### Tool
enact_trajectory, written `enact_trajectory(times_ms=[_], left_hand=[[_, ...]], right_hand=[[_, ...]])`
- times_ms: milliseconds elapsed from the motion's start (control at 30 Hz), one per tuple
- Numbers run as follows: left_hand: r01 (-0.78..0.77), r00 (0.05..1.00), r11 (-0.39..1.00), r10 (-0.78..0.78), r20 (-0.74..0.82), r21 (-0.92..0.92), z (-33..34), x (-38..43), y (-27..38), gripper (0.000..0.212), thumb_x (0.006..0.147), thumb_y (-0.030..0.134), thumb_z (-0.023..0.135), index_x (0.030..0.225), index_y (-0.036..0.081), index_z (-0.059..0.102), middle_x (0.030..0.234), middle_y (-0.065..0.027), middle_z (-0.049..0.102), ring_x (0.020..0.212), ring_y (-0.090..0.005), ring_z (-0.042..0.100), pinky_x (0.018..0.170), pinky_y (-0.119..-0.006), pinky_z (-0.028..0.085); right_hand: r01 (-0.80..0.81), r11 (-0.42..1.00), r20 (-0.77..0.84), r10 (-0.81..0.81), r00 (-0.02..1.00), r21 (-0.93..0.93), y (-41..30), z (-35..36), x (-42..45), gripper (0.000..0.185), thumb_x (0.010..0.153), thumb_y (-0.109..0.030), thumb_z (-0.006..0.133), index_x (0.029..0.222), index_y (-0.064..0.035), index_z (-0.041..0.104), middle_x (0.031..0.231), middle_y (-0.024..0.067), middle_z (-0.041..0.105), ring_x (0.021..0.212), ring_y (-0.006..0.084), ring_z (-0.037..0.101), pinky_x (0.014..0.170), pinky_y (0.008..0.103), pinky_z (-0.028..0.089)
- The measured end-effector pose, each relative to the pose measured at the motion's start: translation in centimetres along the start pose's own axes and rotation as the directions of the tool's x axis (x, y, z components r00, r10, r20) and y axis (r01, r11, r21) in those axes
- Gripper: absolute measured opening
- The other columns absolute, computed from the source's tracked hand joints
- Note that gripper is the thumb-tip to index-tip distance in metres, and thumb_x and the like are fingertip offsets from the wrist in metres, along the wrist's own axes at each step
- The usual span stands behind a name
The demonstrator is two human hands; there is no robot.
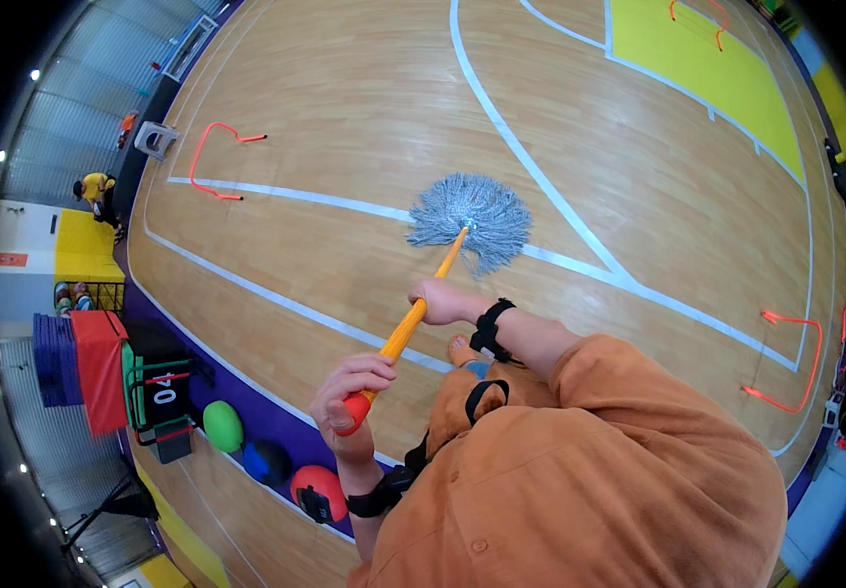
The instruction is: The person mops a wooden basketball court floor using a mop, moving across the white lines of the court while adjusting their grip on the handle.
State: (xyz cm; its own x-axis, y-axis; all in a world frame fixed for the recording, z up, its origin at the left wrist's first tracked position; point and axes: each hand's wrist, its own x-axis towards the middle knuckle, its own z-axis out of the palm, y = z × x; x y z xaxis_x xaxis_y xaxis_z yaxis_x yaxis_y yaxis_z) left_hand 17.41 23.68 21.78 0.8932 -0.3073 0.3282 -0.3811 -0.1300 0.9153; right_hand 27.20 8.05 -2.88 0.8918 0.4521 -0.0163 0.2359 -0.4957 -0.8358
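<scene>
A string mop with a round, grey-blue head [493,209] rests on the wood-look court floor, its strands fanned out over a white line. Its orange-yellow handle [402,334] slants from the head down toward my body. Around the upper end of the handle, by its red cap, my left hand [346,393] is wrapped. Farther down the shaft, closer to the mop head, my right hand [445,300] grips it in a fist. Black straps with small devices circle both wrists.
Orange-red hurdles stand to the left [202,158], to the right [816,360] and at the top right. A green ball [223,426], a dark blue ball [266,461] and a red ball [318,492] lie lower left, near stacked mats [99,371]. A person [97,197] in yellow is far left.
</scene>
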Motion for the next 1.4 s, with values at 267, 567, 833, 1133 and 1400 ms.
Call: enact_trajectory(times_ms=[267, 567, 833, 1133, 1400], left_hand=[[0.112, 0.993, 0.992, -0.11, -0.036, 0.059, 0.3, 0.1, 1.5, 0.065, 0.104, 0.05, 0.037, 0.082, -0.003, 0.067, 0.093, -0.0189, 0.068, 0.093, -0.0306, 0.066, 0.087, -0.041, 0.051], [0.198, 0.968, 0.941, -0.144, -0.204, 0.273, -1.8, -1.6, 1.2, 0.059, 0.102, 0.05, 0.047, 0.092, -0.002, 0.072, 0.09, -0.0145, 0.064, 0.089, -0.0201, 0.061, 0.081, -0.035, 0.05], [0.285, 0.919, 0.958, -0.266, -0.291, 0.023, -2.4, -2.8, 0.6, 0.064, 0.099, 0.052, 0.053, 0.097, -0.009, 0.069, 0.051, -0.0041, 0.051, 0.042, -0.0133, 0.052, 0.044, -0.028, 0.048], [0.221, 0.972, 0.974, -0.224, -0.074, -0.044, -3.5, -2.5, -0.1, 0.061, 0.092, 0.056, 0.061, 0.101, -0.003, 0.073, 0.071, -0.0101, 0.066, 0.055, -0.0165, 0.064, 0.051, -0.026, 0.048], [0.258, 0.966, 0.956, -0.258, -0.019, 0.141, -6.8, 0.1, 3.2, 0.056, 0.1, 0.051, 0.051, 0.103, -0.001, 0.072, 0.076, -0.0111, 0.068, 0.066, -0.0178, 0.068, 0.061, -0.027, 0.048]], right_hand=[[-0.002, 0.999, -0.046, 0.004, 0.999, 0.045, -0.1, -0.6, -0.7, 0.01, 0.074, -0.012, 0.067, 0.076, -0.0035, 0.064, 0.076, 0.0171, 0.066, 0.072, 0.0379, 0.063, 0.064, 0.0454, 0.05], [-0.052, 0.995, -0.016, 0.053, 0.998, 0.09, -0.6, 0.2, 0.1, 0.01, 0.075, -0.014, 0.067, 0.077, -0.0042, 0.064, 0.075, 0.0174, 0.065, 0.072, 0.0376, 0.064, 0.062, 0.0441, 0.05], [-0.055, 0.998, 0.044, 0.055, 0.998, 0.005, 0.2, 1.3, 1.3, 0.011, 0.075, -0.018, 0.067, 0.082, -0.0097, 0.07, 0.078, 0.0161, 0.067, 0.076, 0.0384, 0.065, 0.065, 0.048, 0.052], [-0.008, 1.0, 0.073, 0.009, 0.997, -0.012, 0.3, 0.5, 1.2, 0.01, 0.075, -0.016, 0.066, 0.08, -0.0077, 0.067, 0.076, 0.0163, 0.067, 0.075, 0.038, 0.065, 0.064, 0.0476, 0.051], [-0.027, 0.999, 0.08, 0.025, 0.996, 0.028, -2.2, 0.6, 3.9, 0.01, 0.076, -0.016, 0.066, 0.082, -0.0076, 0.068, 0.077, 0.0163, 0.067, 0.074, 0.0384, 0.065, 0.064, 0.0474, 0.051]])
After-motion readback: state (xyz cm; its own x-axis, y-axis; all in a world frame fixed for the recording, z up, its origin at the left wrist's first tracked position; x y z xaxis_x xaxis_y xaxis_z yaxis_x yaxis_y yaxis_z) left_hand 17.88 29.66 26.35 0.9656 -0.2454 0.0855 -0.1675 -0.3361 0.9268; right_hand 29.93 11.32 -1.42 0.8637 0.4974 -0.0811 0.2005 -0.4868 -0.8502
